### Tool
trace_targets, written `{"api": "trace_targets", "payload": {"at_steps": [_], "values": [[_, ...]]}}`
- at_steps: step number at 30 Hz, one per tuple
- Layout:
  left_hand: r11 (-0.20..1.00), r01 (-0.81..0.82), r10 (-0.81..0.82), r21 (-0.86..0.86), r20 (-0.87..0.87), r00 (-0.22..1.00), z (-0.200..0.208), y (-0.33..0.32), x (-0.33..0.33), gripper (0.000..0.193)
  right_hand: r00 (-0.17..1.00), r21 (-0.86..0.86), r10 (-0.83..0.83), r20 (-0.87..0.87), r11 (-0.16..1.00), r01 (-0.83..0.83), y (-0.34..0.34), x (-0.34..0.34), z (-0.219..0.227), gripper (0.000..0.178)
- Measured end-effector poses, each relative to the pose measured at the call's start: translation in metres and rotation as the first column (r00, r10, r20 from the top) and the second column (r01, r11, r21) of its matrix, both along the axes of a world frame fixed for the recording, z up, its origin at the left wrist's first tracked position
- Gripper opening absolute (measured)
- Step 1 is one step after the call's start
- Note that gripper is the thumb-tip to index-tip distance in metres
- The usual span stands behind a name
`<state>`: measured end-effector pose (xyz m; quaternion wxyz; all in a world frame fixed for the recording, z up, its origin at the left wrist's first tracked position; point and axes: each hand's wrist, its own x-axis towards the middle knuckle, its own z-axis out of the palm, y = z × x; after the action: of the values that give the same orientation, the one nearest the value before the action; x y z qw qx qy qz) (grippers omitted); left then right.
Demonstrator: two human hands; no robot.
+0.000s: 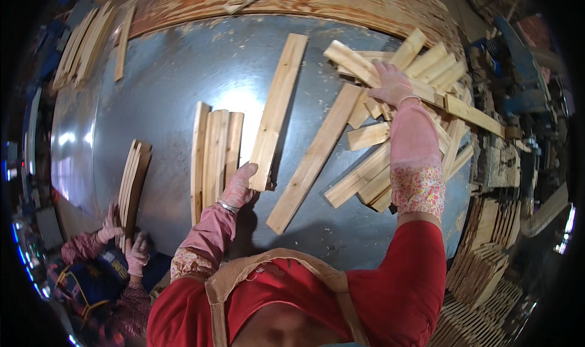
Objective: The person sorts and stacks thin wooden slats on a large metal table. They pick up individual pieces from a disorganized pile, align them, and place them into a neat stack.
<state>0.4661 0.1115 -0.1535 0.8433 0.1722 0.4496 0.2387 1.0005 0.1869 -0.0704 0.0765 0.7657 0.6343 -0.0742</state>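
Note:
My left hand (239,185), in a pale pink glove, is closed on the near end of a long wooden board (281,97), whose far end points away from me. Another long board (314,158) lies slanted just to its right. Over the heap of boards at the right, my right hand (393,84), gloved too, grips a wooden board (350,60) from above; its palm hides part of that board. Shorter boards (368,137) lie jumbled around and under this hand. Left of my left hand several boards (216,152) lie side by side.
At the lower left a co-worker's gloved hands (135,252) hold a stack of boards (131,179) on the blue-grey table (158,97). More boards (82,45) lie at the far left. A plywood sheet (347,3) borders the far side. Stacked slats (481,255) stand at right.

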Motion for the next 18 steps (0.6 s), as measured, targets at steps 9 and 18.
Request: {"api": "trace_targets", "payload": {"at_steps": [9, 18], "values": [[0.913, 0.212, -0.047, 0.348, -0.427, 0.903, 0.056, -0.052, -0.033, 0.057, 0.934, -0.077, -0.107, -0.341, 0.993, 0.085, 0.019, -0.121, 0.079, 0.085], [0.891, 0.255, -0.05, 0.375, -0.477, 0.877, 0.098, -0.123, -0.062, 0.051, -0.043, -0.492, -0.539, -0.841, 0.729, 0.477, -0.04, -0.292, 0.001, 0.08]]}}
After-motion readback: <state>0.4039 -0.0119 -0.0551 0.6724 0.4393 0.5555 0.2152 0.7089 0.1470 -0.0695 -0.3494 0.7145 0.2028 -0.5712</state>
